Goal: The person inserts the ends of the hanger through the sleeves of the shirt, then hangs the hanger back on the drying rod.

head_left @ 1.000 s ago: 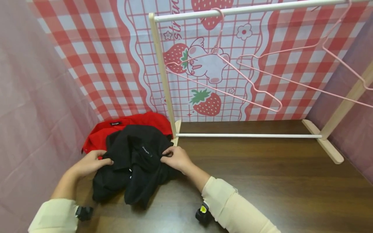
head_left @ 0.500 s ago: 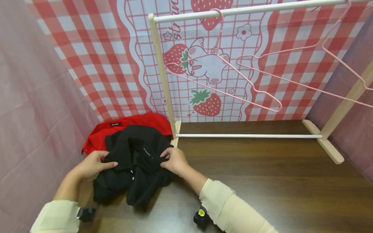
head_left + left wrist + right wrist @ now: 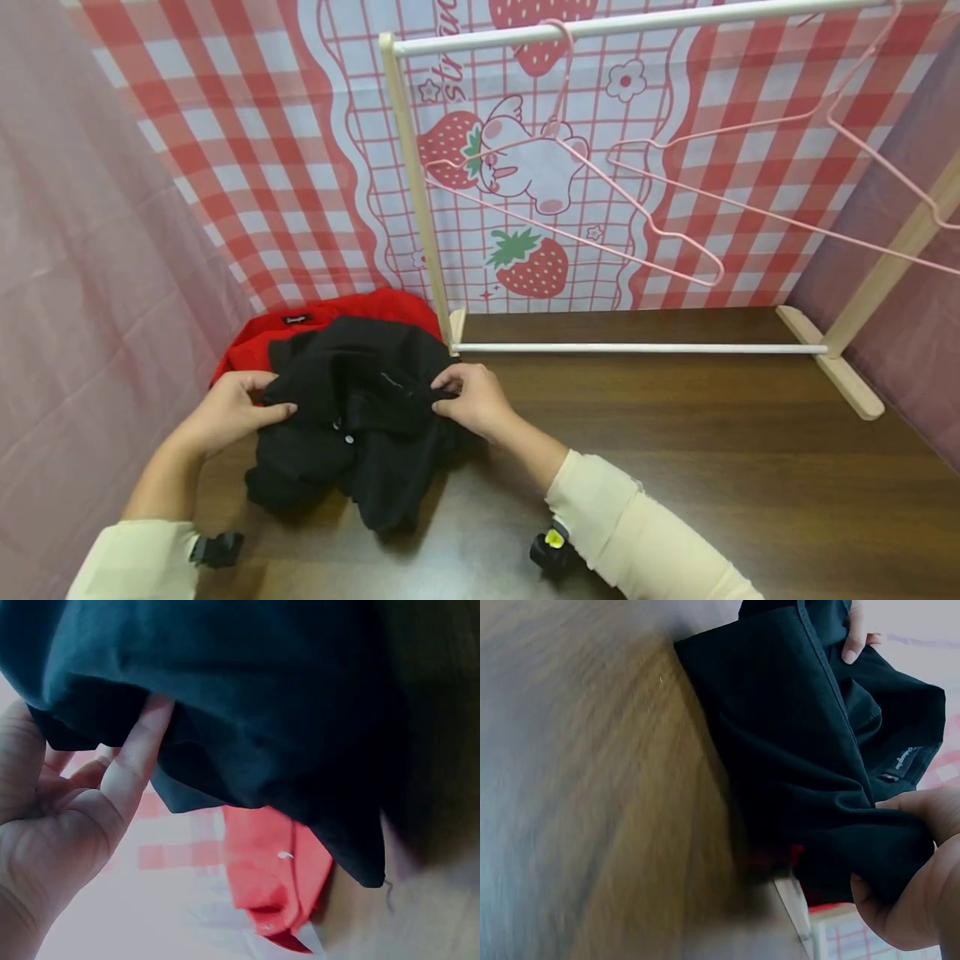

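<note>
A black shirt (image 3: 375, 425) with small white buttons hangs bunched between both hands, low at the left of the head view. My left hand (image 3: 232, 408) grips its left side, thumb on top and the other fingers partly under the cloth. On the other side, my right hand (image 3: 474, 402) pinches the fabric between thumb and fingers. The right wrist view shows a label (image 3: 904, 761) inside the shirt, with the cloth folded over in the right hand's grip. Behind it lies a red garment (image 3: 352, 307) with a dark label, partly covered by the black shirt.
A rack with a white top rail (image 3: 675, 21) and wooden posts (image 3: 416, 192) stands at the back right. Pink hangers (image 3: 637, 258) hang from it. Its left foot (image 3: 456, 327) is close to the shirt. A pink curtain (image 3: 97, 292) borders the left side; brown tabletop (image 3: 637, 467) spreads rightward.
My right hand has moved right and slightly up, spreading the black shirt wider. The shirt's lower part has swung right. My left hand has risen a little, still holding its side.
</note>
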